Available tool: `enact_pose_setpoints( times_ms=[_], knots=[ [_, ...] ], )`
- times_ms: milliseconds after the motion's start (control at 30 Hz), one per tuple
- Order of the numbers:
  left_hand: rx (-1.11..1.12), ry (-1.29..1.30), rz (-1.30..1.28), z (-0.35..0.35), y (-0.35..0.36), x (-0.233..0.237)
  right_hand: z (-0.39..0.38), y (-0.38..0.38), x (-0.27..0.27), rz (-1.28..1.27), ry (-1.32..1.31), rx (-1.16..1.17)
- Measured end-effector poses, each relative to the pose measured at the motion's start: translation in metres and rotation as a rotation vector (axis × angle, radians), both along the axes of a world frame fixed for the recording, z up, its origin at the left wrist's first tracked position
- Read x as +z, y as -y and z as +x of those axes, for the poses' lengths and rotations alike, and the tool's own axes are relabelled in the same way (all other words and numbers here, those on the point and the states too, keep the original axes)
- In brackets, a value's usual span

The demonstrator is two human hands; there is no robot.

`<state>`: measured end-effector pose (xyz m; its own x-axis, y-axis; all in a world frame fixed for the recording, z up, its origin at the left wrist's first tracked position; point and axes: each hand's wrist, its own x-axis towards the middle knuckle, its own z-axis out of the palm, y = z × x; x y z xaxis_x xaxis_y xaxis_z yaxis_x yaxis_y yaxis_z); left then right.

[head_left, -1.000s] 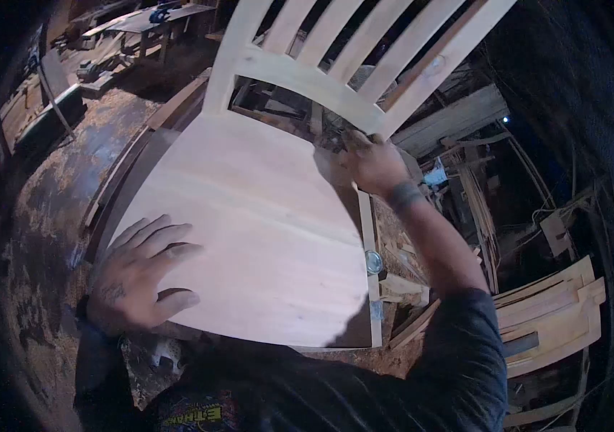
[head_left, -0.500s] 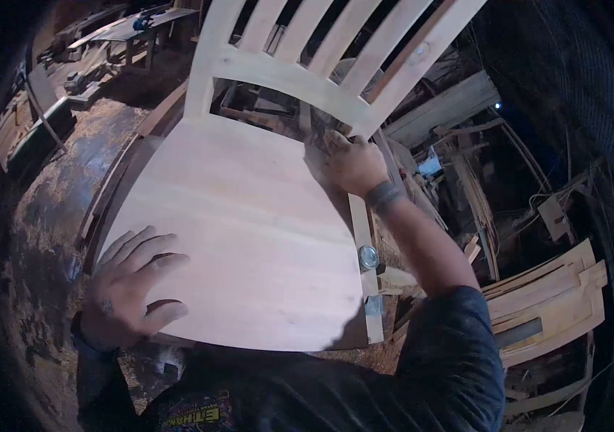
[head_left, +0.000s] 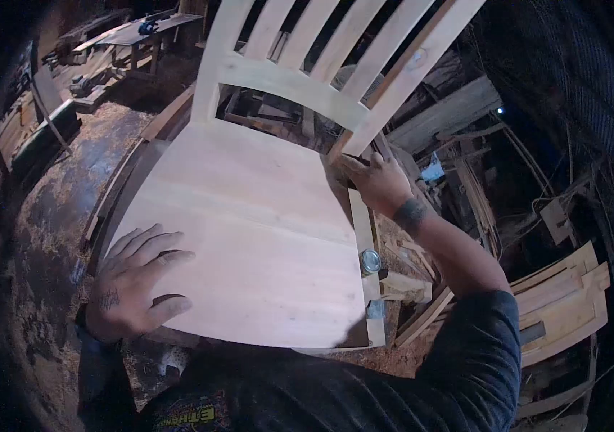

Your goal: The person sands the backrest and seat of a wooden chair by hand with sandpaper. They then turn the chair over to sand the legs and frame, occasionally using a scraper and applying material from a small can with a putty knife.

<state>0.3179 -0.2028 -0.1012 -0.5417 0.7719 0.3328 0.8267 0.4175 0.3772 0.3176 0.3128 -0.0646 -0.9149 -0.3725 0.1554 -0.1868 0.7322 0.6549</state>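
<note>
Dim workshop floor [head_left: 105,169] fills the left side of the frame, with pale bits scattered on it, and a table [head_left: 123,34] with a light top stands in the upper left. From my distant place I see the wooden seat [head_left: 249,230] at the centre of the frame, broad and pale; its backrest [head_left: 285,81] goes from the far edge into the upper middle. My left grip [head_left: 131,281] lies on the lower left edge of the seat, fingers spread wide, holding nothing. My right grip [head_left: 382,186] is right of centre, close at the lower end of the right post [head_left: 418,68]; its fingers are bent, and I cannot tell whether they close on the post or on some small thing. One relation matters most, I judge: the post has its long axis running from this right grip toward the upper right, so the right is clearly nearer, while the left is well apart, across the seat. One small round tin [head_left: 370,261] is just beside the seat's right edge, below the right grip in the frame.
</note>
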Motion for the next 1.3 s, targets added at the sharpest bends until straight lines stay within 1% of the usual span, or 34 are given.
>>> enact_pose_setpoints(
  times_ms=[100,200,300,333,433,467,500,533,600,667,767,833,900,933,1033,1100,1167,1200,1233,1267,1300],
  knots=[
    [-0.012,-0.001,-0.023,0.001,-0.001,0.001,-0.002,0.005,0.000,0.036,-0.047,0.138],
    [-0.027,0.006,-0.012,0.001,-0.004,0.000,-0.015,0.012,-0.019,-0.087,-0.049,-0.039],
    [0.011,0.018,-0.042,0.001,-0.003,0.002,-0.010,0.038,0.015,-0.240,-0.164,-0.028],
    [0.018,0.018,-0.051,0.001,-0.003,0.003,-0.018,0.041,0.016,-0.358,-0.085,-0.290],
    [0.022,-0.004,-0.024,0.000,-0.001,-0.001,-0.026,0.096,0.041,-0.370,0.383,-0.235],
    [0.028,-0.015,-0.003,0.000,-0.002,-0.003,-0.068,0.052,-0.006,-0.541,0.369,-0.030],
    [0.034,-0.029,0.019,0.000,-0.002,-0.006,-0.074,0.074,0.002,-0.749,0.371,-0.039],
    [0.041,-0.045,0.041,0.000,-0.001,-0.007,-0.079,0.116,0.017,-0.957,0.372,-0.046],
    [0.037,-0.077,0.094,0.000,0.002,-0.011,-0.107,0.161,0.013,-1.441,0.384,-0.141],
    [0.019,-0.152,0.163,0.000,0.005,-0.014,-0.154,0.175,-0.009,-1.984,0.390,-0.329],
    [-0.013,-0.149,0.210,0.002,0.009,-0.020,-0.172,0.219,-0.007,-2.336,0.229,-0.403],
    [-0.066,-0.165,0.247,-0.001,0.010,-0.023,-0.201,0.219,-0.031,-2.490,0.260,-0.306],
    [-0.119,-0.190,0.282,-0.004,0.014,-0.024,-0.216,0.233,-0.039,-2.591,0.269,-0.241],
    [-0.116,-0.200,0.307,-0.005,0.014,-0.027,-0.212,0.245,-0.036,-2.500,0.304,-0.204],
    [-0.145,-0.217,0.293,-0.008,0.020,-0.021,-0.231,0.267,-0.053,-2.359,0.120,-0.099],
    [-0.178,-0.212,0.229,-0.011,0.020,-0.017,-0.235,0.299,-0.047,-2.027,-0.127,-0.219],
    [-0.210,-0.206,0.167,-0.010,0.019,-0.014,-0.248,0.323,-0.059,-1.862,-0.234,-0.289],
    [-0.236,-0.209,0.182,-0.011,0.017,-0.018,-0.193,0.356,-0.013,-1.477,0.027,-0.053],
    [-0.253,-0.211,0.147,-0.011,0.017,-0.020,-0.204,0.365,-0.040,-1.170,-0.263,0.675],
    [-0.256,-0.216,0.116,-0.011,0.019,-0.020,-0.174,0.388,-0.024,-1.271,-0.084,0.532],
    [-0.258,-0.218,0.086,-0.010,0.020,-0.022,-0.176,0.374,-0.027,-1.332,-0.035,0.475]
  ],
)
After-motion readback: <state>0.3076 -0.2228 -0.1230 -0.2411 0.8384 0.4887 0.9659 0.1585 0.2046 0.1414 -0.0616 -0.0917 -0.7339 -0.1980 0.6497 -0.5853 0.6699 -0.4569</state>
